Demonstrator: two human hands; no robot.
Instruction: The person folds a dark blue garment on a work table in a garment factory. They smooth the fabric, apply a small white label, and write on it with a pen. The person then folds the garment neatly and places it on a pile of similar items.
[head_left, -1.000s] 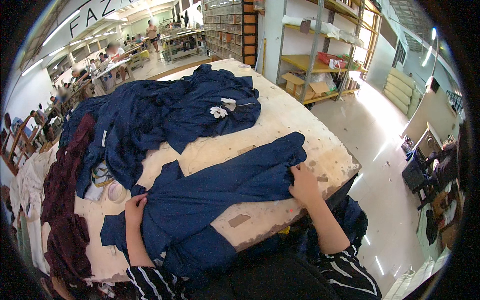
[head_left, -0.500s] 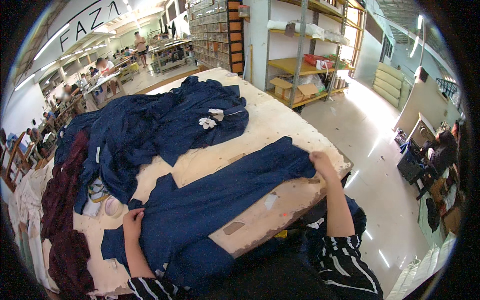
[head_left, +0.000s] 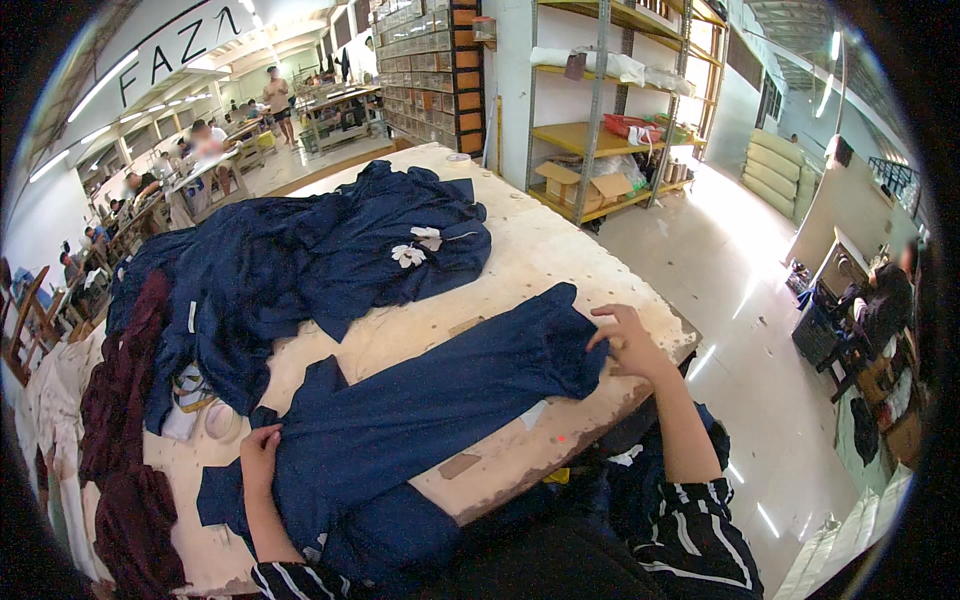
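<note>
A long navy garment [head_left: 430, 385] lies stretched across the near part of the worktable [head_left: 560, 240], narrowing toward the right. At its left end my left hand [head_left: 259, 458] is closed, fingertips pinching the cloth near a small dark tab. My right hand [head_left: 637, 348] is at the right end, its fingers curved and spread apart, with the lower fingertips at the cloth's edge. Behind it lies a big crumpled heap of navy cloth [head_left: 290, 250] with white flower-shaped pieces [head_left: 408, 256] on it.
A roll of pale tape [head_left: 222, 422] sits left of the garment. Maroon cloth [head_left: 125, 360] and white cloth [head_left: 60, 400] hang over the table's left side. Metal shelves [head_left: 590, 135] with a cardboard box [head_left: 585, 185] stand beyond the far right edge. Other people are in the background.
My right hand has loosened from a closed grip to spread fingers and shifted slightly left and down. The garment's right end has moved slightly left. My left hand keeps its place on the cloth.
</note>
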